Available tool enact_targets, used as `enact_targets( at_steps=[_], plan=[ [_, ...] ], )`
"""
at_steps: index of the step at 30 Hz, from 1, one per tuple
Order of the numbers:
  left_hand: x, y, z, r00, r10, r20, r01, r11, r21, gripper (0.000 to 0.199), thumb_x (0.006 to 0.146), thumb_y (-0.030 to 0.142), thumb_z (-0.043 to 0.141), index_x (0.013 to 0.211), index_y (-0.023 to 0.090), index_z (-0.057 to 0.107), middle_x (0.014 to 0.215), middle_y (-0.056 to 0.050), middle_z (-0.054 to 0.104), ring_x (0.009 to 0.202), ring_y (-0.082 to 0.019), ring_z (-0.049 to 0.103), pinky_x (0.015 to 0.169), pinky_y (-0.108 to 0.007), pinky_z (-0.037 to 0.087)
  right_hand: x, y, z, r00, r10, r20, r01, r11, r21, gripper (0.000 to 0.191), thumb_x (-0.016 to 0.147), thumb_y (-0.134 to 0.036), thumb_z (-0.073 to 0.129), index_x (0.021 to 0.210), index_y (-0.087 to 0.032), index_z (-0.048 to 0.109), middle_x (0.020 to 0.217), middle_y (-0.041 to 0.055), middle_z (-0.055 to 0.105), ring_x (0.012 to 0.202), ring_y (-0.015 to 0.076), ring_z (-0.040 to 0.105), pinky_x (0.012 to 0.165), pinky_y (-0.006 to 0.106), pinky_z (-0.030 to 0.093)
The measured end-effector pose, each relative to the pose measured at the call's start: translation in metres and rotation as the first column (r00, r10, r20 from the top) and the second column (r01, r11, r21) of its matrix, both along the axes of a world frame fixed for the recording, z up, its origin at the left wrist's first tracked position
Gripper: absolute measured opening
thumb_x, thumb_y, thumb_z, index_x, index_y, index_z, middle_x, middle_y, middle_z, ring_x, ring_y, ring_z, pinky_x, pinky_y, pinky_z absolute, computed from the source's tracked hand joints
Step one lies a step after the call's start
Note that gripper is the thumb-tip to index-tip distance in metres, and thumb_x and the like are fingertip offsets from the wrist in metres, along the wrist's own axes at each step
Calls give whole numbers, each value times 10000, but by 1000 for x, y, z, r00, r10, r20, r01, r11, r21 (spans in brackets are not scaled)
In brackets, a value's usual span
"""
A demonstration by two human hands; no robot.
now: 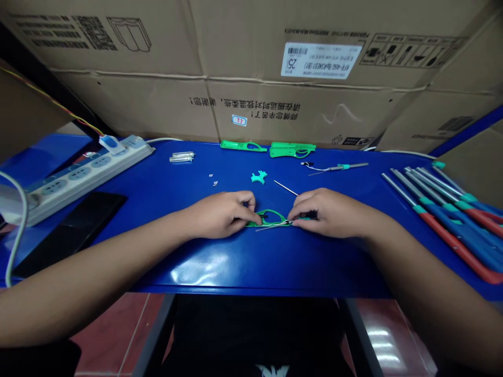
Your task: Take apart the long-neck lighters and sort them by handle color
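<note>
A green plastic lighter shell half (271, 215) with an oval trigger loop lies on the blue table in front of me. My left hand (223, 213) is closed on its left end, with thumb and fingers pinching the edge. My right hand (324, 212) has its fingers bent together at the shell's right end, beside a thin wire (271, 226). A dark piece shows between those fingers, but its kind is hidden. From the right hand a slim metal rod (286, 187) points up and left. Just beyond the hands lies a turquoise trigger-like piece (258, 177).
Two green shell pieces (243, 146) (293, 150) lie near the cardboard (251, 104). A metal tube with wires (349, 167) is at the back right. Several finished-looking lighters (451, 225) lie right. Silver cylinders (182, 157), a power strip (94, 167) and a black flat object (74, 230) are left.
</note>
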State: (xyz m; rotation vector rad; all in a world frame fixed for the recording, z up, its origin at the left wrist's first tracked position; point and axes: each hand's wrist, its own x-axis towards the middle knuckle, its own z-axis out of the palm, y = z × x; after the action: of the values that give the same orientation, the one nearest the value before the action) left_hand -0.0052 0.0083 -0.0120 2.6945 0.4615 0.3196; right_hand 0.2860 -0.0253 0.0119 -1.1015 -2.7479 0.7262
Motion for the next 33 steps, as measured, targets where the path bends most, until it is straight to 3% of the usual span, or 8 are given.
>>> enact_targets(
  at_steps=[16, 22, 27, 33],
  plan=[
    [0, 0, 0, 1000, -9, -4, 9, 1000, -4, 363, 930, 124, 506, 1137, 269, 767, 1067, -64, 644, 785, -120, 622, 716, -244, 515, -12, -5, 0, 999, -30, 17, 29, 999, 28, 159, 896, -158, 609, 978, -182, 743, 980, 61, 725, 861, 174, 654, 784, 302, 480],
    [1, -3, 9, 999, 16, 36, -14, 998, -54, 328, 939, 151, 510, 1159, 223, 743, 1089, -78, 647, 923, -152, 652, 828, -273, 529, -2, 0, 3, 997, -44, 55, 44, 999, 8, 252, 851, -295, 730, 1070, -173, 706, 1015, 61, 702, 849, 176, 631, 754, 294, 464],
    [19, -8, 16, 981, 113, 155, -112, 994, -19, 220, 951, 255, 582, 1067, 196, 760, 1013, -67, 672, 942, -166, 639, 865, -302, 518, 2, 1, 3, 997, -23, 74, 22, 1000, 7, 122, 870, -226, 664, 971, -188, 722, 947, 44, 707, 827, 169, 631, 745, 283, 446],
    [46, -11, 6, 994, 98, 54, -99, 995, 7, 263, 924, 380, 662, 1090, 200, 757, 1003, -67, 702, 985, -211, 637, 924, -371, 499, -1, 0, 3, 1000, -6, 5, 6, 999, 40, 175, 862, -157, 599, 970, -179, 735, 941, 52, 723, 821, 168, 651, 754, 281, 461]
  ],
)
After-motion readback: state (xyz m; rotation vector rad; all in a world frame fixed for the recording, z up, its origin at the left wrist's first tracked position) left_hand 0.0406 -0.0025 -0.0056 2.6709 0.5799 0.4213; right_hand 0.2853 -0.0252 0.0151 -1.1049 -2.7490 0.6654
